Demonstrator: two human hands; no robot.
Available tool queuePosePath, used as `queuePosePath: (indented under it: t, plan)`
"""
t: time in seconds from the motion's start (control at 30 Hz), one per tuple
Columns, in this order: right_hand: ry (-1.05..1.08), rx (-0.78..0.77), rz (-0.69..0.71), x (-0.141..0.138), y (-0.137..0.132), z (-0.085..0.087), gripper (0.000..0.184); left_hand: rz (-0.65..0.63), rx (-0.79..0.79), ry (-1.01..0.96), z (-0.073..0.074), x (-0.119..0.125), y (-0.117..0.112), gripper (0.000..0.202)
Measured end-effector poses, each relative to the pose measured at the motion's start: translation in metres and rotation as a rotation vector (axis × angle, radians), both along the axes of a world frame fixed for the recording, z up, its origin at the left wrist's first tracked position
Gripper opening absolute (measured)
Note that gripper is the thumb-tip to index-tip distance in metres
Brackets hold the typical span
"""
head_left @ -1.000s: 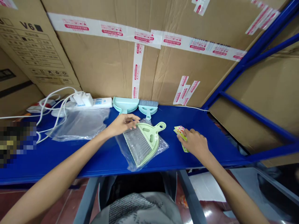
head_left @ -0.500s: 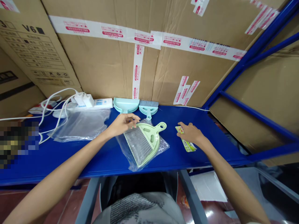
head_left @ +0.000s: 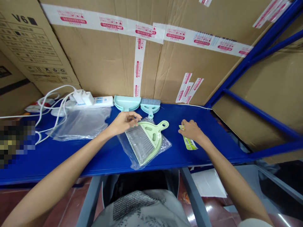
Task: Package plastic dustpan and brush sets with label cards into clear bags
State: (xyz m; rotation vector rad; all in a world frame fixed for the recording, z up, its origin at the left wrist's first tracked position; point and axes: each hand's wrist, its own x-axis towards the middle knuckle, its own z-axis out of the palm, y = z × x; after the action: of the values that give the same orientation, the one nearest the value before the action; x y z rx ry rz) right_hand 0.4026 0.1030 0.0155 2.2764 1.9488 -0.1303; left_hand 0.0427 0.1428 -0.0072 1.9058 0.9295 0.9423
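A light green dustpan with a matching hand brush nested on it lies in front of me, partly within a clear plastic bag; the looped handle points to the far right. At its far left corner my left hand is closed, thumb and fingers pinched at the bag's edge; the fingertips partly hide what they grip. To the right, my right hand curls over a yellow-green printed card, fingers and thumb at its far end. The hand covers the card's middle.
Behind are stacked pale blue dustpans and pale blue brushes. Clear bags lie at left beside a white power strip with cables. Cardboard walls the back; a blue metal frame stands at right.
The view has tilted down slightly, so everything sits a little higher. My right hand has shifted slightly over the card, covering more of its far end. My left hand stays at the bag.
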Motion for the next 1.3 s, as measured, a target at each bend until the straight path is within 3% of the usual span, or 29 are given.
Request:
queuePosePath:
  t: [0.13, 0.2, 0.27, 0.33, 0.43, 0.6, 0.73, 0.83, 0.93, 1.03, 1.17, 1.3]
  plan:
    - [0.019, 0.047, -0.013, -0.002, 0.001, 0.0, 0.047, 0.034, 0.057, 0.034, -0.002, -0.001, 0.002, 0.03]
    - [0.091, 0.207, 0.009, -0.003, 0.003, 0.005, 0.048, 0.088, 0.141, 0.084, -0.002, -0.003, 0.004, 0.027]
    - [0.296, 0.316, 0.069, -0.006, 0.002, 0.012, 0.038, 0.154, 0.255, 0.165, -0.003, -0.004, 0.005, 0.024]
    - [0.61, 0.218, 0.134, -0.011, -0.001, 0.016, 0.036, 0.185, 0.345, 0.239, -0.004, -0.004, 0.007, 0.024]
    - [0.983, -0.101, 0.201, -0.023, -0.012, 0.012, 0.051, 0.144, 0.364, 0.288, -0.007, 0.0, 0.006, 0.027]
    - [1.218, -0.295, 0.241, -0.043, -0.024, -0.01, 0.054, 0.116, 0.303, 0.353, -0.017, 0.011, 0.002, 0.029]
    - [1.221, -0.255, 0.284, -0.05, -0.019, -0.018, 0.047, 0.08, 0.169, 0.279, -0.023, 0.013, 0.003, 0.037]
    - [1.196, -0.161, 0.353, -0.05, -0.014, -0.011, 0.044, 0.046, 0.008, 0.138, -0.022, 0.01, 0.006, 0.046]
    - [1.111, -0.023, 0.434, -0.051, -0.009, 0.011, 0.035, 0.088, -0.14, -0.055, -0.016, 0.005, 0.007, 0.059]
    - [0.894, 0.157, 0.562, -0.058, -0.003, 0.044, 0.023, 0.098, -0.237, -0.202, -0.007, 0.002, 0.005, 0.063]
    - [0.588, 0.329, 0.731, -0.07, 0.005, 0.083, 0.021, 0.069, -0.253, -0.358, 0.004, -0.001, 0.004, 0.048]
    - [0.444, 0.401, 0.811, -0.074, 0.012, 0.1, 0.023, 0.106, -0.182, -0.464, 0.012, -0.002, 0.001, 0.031]
